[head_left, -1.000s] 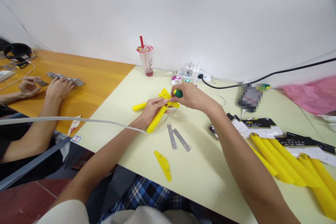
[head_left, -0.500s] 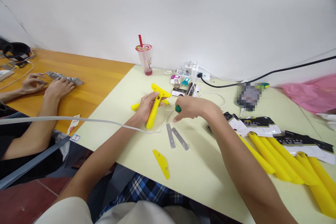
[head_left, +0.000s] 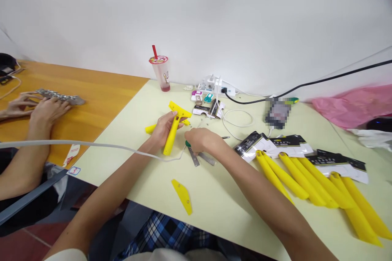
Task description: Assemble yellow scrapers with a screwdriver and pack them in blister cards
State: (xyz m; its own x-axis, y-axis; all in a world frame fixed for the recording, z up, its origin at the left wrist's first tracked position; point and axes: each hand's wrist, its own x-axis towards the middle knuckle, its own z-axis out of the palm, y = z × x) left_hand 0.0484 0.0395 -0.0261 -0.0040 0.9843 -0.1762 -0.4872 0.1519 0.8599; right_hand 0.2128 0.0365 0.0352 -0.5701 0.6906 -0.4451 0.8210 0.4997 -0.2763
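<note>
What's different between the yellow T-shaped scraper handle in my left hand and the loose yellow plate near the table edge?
The T-shaped scraper handle is gripped in your left hand, while the loose plate lies flat on the table. The handle has a long grip below its crosspiece; the plate has no grip. The handle is also longer overall than the plate. Both are yellow, with small round marks.

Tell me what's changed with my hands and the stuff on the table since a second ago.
Your right hand, with the green-handled tool, has left the head of the yellow T-shaped piece and come down toward you, over the metal strips, hiding their far ends. Whether it touches them isn't clear. Your left hand still holds the T-shaped piece; the loose yellow plate and the cup stayed put.
</note>
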